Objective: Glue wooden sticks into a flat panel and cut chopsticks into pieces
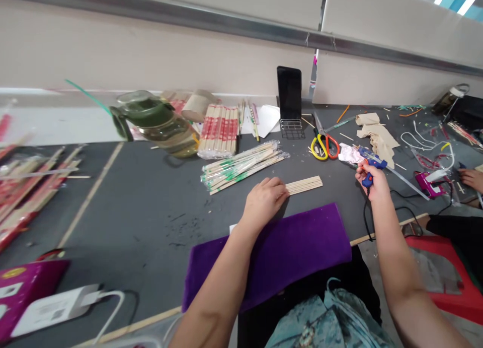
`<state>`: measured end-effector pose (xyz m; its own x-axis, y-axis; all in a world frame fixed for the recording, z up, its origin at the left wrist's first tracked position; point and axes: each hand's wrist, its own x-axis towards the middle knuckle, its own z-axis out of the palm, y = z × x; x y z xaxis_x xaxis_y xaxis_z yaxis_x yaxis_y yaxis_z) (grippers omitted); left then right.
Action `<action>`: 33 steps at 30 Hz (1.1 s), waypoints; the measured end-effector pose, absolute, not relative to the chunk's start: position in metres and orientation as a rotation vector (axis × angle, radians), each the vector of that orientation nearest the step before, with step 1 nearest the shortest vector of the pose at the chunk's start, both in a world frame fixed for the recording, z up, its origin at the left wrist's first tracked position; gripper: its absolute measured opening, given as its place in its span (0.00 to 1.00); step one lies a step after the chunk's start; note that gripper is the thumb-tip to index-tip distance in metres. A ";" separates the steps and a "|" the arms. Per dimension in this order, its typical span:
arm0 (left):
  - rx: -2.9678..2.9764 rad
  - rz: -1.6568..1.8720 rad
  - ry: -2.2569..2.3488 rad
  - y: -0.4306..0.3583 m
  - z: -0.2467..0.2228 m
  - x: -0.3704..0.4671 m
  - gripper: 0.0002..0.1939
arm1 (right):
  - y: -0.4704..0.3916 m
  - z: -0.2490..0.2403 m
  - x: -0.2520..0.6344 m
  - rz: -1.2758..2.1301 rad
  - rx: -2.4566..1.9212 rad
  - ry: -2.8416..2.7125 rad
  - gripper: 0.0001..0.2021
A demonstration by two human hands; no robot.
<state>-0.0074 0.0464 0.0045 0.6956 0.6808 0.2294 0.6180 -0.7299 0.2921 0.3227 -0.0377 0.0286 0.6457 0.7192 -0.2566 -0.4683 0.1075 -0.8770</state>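
Observation:
My left hand (264, 201) lies over one end of a row of bare wooden chopsticks (306, 185), its fingers closed on them. They rest side by side on the dark table, just beyond a purple cloth (302, 257). To the right, my right hand (377, 184) is wrapped round the handle of a blue hot glue gun (376, 161). A clear glue stick (407, 183) extends from the gun's back end. Its nozzle end is at a crumpled pinkish-white wrapper (350, 154). Scissors (325, 145) with yellow and orange handles lie behind, between both hands.
Wrapped chopsticks (243, 167) and a red-marked bundle (219, 131) lie behind my left hand. A green-lidded jug (158, 126) stands farther left. A phone (290, 91) leans on a wire stand. Torn brown paper (379, 139) and cables lie right. Another person's hand (471, 179) is at far right.

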 end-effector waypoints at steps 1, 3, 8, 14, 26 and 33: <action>2.715 0.479 1.053 0.046 0.005 -0.007 0.13 | -0.040 0.026 0.321 0.926 -1.150 -0.237 0.10; 2.717 0.476 1.055 0.046 0.005 -0.008 0.13 | -0.044 0.021 0.318 0.953 -1.120 -0.222 0.09; 2.700 0.490 1.056 0.046 0.005 -0.007 0.13 | -0.046 0.015 0.311 0.914 -1.063 -0.196 0.11; 2.699 0.475 1.071 0.046 0.006 -0.007 0.14 | -0.043 0.011 0.313 0.947 -1.017 -0.170 0.12; 2.697 0.480 1.061 0.047 0.004 -0.008 0.13 | -0.069 0.044 0.315 1.287 -0.809 -0.082 0.08; 2.702 0.478 1.060 0.045 0.007 -0.006 0.13 | -0.069 0.043 0.309 1.175 -0.838 -0.050 0.12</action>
<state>-0.0063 0.0455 0.0070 0.6908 0.6874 0.2243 0.6228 -0.7232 0.2983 0.3092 -0.0687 0.0433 0.4203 0.8246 -0.3786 -0.7897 0.1269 -0.6002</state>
